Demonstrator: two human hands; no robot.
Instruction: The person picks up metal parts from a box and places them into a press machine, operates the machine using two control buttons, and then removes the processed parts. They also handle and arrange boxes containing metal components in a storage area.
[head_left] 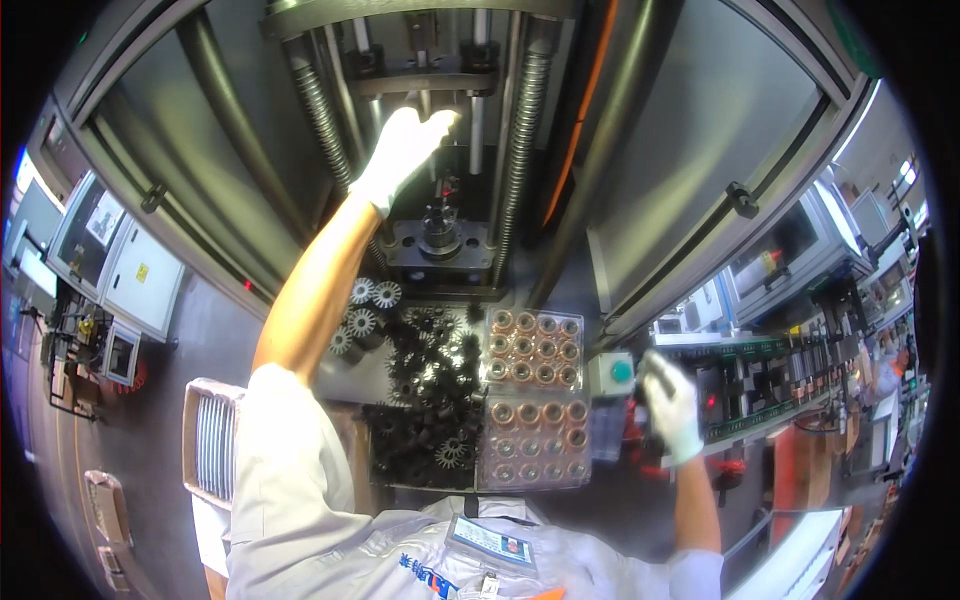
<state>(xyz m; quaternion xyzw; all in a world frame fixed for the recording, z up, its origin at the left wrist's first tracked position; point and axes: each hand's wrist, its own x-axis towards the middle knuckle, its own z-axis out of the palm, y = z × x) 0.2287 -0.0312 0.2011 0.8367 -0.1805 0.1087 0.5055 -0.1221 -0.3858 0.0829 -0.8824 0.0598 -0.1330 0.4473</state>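
My left hand [405,155], in a white glove, is raised inside the press, beside the vertical rods under its upper plate [430,82]. Its fingers look drawn together; glare hides what they hold, if anything. Below it, a round metal fixture [440,235] sits on the press base [410,258]. My right hand [674,408], also gloved, hovers just right of a box with a green button [621,371]. Its fingers are slightly bent and apart, with nothing clearly seen in them.
Dark toothed discs [425,350] lie heaped before the press, with several silver ones [386,294] at the left. Two clear trays [487,395] hold copper-coloured ring parts [547,346]. Metal guard panels [690,140] flank the press. A carton [212,388] stands left; a conveyor [760,350] runs right.
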